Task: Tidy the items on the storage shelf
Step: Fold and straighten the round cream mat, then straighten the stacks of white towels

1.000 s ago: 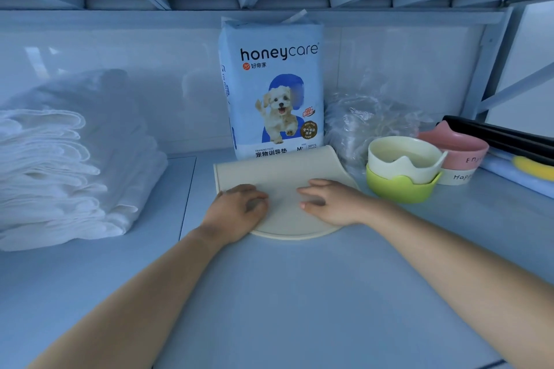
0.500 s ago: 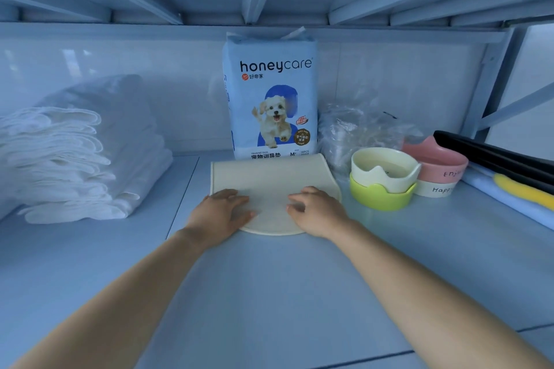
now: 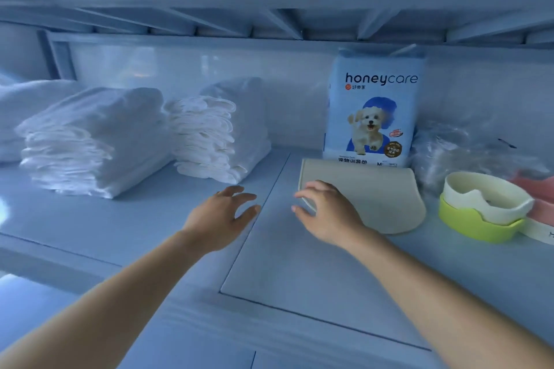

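Head view: right hand (image 3: 328,216), fingers loosely spread, overlaps the beige mat (image 3: 379,193); left hand (image 3: 220,216), open, is left of it.

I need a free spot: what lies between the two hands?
In the head view, only bare shelf with a panel seam lies between the left hand and the right hand.

The upright blue pack (image 3: 373,111) reads "honeycare" above a puppy picture; smaller Chinese print below looks like 宠物训导垫.
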Tool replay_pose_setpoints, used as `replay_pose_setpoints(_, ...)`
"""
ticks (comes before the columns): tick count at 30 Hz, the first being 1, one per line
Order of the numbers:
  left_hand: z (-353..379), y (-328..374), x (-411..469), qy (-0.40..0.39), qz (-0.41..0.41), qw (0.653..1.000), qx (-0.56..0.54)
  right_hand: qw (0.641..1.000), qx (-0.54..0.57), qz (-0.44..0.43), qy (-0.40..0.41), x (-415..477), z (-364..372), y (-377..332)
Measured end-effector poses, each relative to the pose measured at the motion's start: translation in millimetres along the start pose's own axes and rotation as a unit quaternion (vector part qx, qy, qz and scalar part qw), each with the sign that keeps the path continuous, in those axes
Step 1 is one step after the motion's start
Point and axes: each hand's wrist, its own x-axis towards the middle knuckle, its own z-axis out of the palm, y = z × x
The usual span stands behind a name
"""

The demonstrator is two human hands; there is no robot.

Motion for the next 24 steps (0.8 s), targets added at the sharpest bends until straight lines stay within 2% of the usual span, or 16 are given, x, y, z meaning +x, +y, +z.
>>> replay_pose_setpoints(10, -73.5, -98.9, -82.1, 0.092, -0.105, 0.99, 0.028, 0.985, 0.072, -0.145, -0.063, 25.9, 56.2, -133.3)
replay_pose_setpoints(17, -118.1, -192.6, -139.1, 0.103, -0.151, 0.982, 0.047, 0.968, 0.104, -0.214, -0.081, 55.5, 109.3, -252.6)
replay_pose_setpoints(21, -145.8, -248.8, -161.4, 0.112, -0.158, 0.98, 0.051, 0.961, 0.097, -0.251, -0.064, 76.2, 135.9, -318.9)
replay_pose_setpoints(24, -165.9, -287.5, -170.8, 0.123, -0.158, 0.978, 0.06, 0.96, 0.078, -0.267, -0.022, 94.2, 150.3, -350.1)
